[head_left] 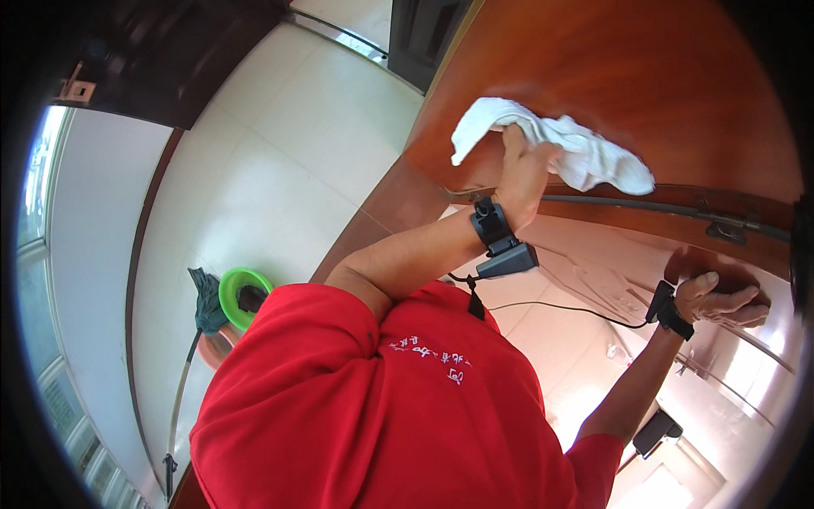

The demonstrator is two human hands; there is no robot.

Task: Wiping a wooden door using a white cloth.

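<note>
A white cloth [588, 149] is bunched under my left hand [528, 168], against a reddish-brown wooden panel [636, 70]. One end of the cloth hangs loose to the left, the other trails to the right. My fingers are partly hidden by its folds. My right hand [718, 302] holds nothing, its fingers spread, close to a glossy pale reddish surface [757, 343] that mirrors it. Whether it touches that surface I cannot tell. Each wrist wears a black strap; the left one carries a small dark device [509, 261] with a cable.
A dark rail [642, 205] with a metal fitting [728, 232] runs below the panel. On the tiled floor [280, 184] at left stand a green bucket [230, 305], a pinkish basin [213, 350] and a mop [206, 302]. A dark door [191, 51] is at upper left.
</note>
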